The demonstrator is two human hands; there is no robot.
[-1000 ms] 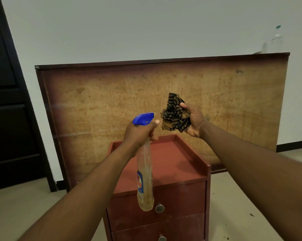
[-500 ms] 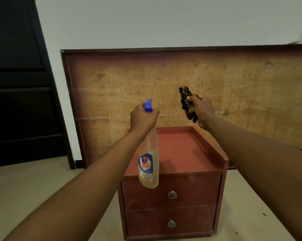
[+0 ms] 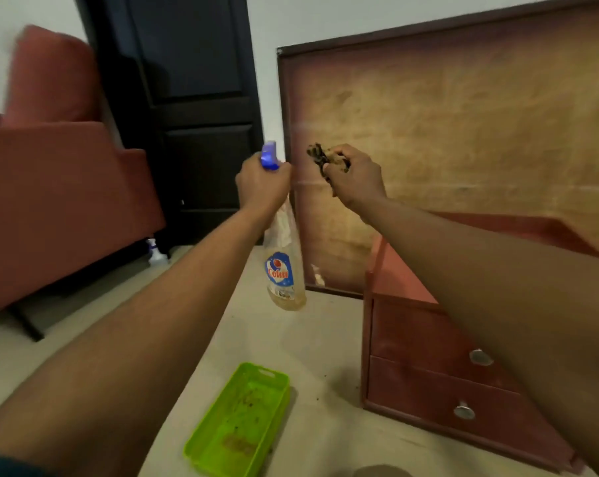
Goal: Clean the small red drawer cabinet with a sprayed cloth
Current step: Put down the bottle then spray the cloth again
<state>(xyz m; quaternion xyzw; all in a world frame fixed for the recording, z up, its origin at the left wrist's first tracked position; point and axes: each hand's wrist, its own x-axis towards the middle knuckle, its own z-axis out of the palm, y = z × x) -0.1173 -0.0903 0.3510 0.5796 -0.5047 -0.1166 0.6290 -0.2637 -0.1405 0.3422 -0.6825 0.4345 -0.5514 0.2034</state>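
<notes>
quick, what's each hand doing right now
Left hand: closed around the neck of the spray bottle.
Right hand: closed on the bunched cloth.

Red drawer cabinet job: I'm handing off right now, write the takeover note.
Left hand: gripping the spray bottle, held in the air, blue nozzle up.
Right hand: clutching the bunched cloth just beside the nozzle.
Red cabinet: on the floor to the right, both drawers shut, nothing touching it.
Green tray: on the floor near the cabinet's front corner.
Done: bottle and cloth in hand. Whether the cloth is wet cannot be told.
Left: spray if needed, then wipe the cabinet.
</notes>
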